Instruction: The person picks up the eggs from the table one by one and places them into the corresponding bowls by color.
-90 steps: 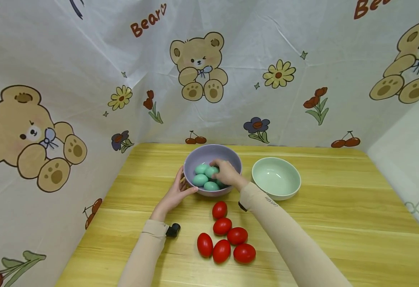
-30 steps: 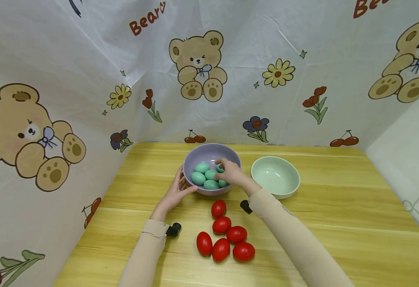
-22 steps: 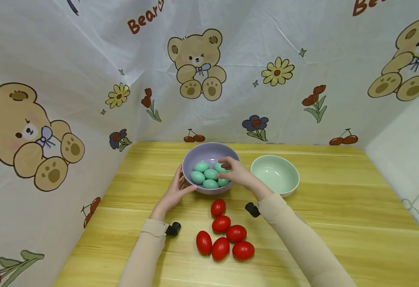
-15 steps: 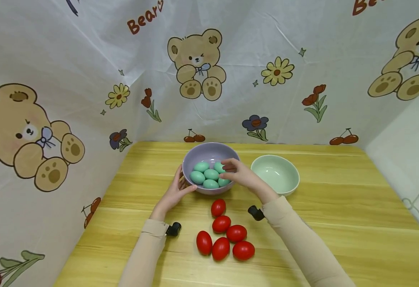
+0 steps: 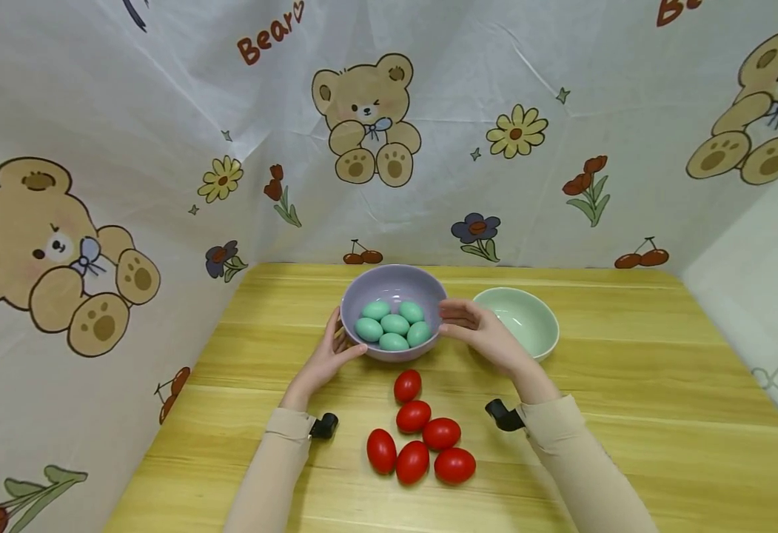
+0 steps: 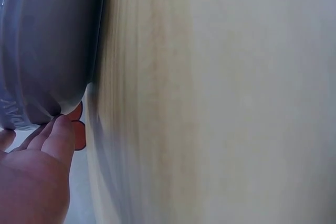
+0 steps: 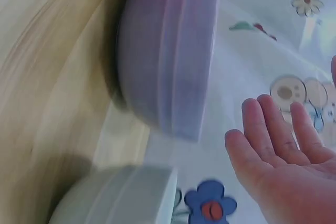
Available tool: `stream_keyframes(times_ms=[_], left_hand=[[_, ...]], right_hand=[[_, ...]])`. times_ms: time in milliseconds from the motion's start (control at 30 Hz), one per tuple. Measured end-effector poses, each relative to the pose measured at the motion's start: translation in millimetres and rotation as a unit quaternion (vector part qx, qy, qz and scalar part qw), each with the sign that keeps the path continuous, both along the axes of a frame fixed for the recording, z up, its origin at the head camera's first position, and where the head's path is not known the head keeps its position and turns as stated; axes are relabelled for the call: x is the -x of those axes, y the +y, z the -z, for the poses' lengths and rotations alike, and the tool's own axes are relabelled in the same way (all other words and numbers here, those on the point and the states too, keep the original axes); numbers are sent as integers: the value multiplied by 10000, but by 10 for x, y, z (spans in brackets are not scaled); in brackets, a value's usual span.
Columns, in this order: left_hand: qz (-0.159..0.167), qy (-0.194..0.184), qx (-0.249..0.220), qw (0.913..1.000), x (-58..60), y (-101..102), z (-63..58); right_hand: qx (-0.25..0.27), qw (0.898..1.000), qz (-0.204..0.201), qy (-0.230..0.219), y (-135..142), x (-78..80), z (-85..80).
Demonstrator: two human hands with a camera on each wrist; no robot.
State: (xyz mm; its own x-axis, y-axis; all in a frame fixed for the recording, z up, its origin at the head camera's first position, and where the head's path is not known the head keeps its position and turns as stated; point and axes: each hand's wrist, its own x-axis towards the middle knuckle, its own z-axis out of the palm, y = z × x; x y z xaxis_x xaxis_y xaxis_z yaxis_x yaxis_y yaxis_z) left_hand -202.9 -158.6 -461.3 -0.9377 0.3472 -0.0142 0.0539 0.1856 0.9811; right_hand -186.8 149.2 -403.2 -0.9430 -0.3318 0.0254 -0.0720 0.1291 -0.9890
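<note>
Several mint-green eggs (image 5: 395, 324) lie in the purple bowl (image 5: 394, 280) at the back of the table. My left hand (image 5: 320, 364) holds this bowl at its left side, thumb at the front rim, fingers against the outer wall. In the left wrist view the fingertips (image 6: 62, 124) press on the bowl's wall (image 6: 52, 45). My right hand (image 5: 488, 337) is at the bowl's right rim, fingers extended and holding nothing. The right wrist view shows its fingers (image 7: 268, 129) spread apart, beside the purple bowl (image 7: 163, 51).
A pale green bowl (image 5: 540, 326) stands right of the purple one, partly hidden behind my right hand. Several red eggs (image 5: 412, 463) lie on the wooden table (image 5: 628, 385) in front. A bear-printed cloth (image 5: 428, 222) hangs behind the table and along its left side.
My right hand has drawn out of the purple bowl to the right, leaving a green egg among the others inside. My left hand has stayed at the bowl's left side.
</note>
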Motion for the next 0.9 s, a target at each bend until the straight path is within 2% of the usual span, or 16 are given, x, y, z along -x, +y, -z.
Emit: stream_keyframes(times_ms=[133, 400, 667, 900], left_hand=[[-35, -34, -27, 10000, 0, 1, 4], [-27, -190, -67, 9998, 1, 9, 2], [-34, -252, -98, 9996, -5, 12, 3], [-53, -273, -106, 9996, -2, 10, 6]], right_hand=[[-179, 9996, 197, 56, 198, -93, -1], [-65, 9998, 114, 181, 587, -205, 25], [-328, 9973, 310, 586, 891, -290, 12], [-411, 9959, 696, 413, 1108, -365, 58]])
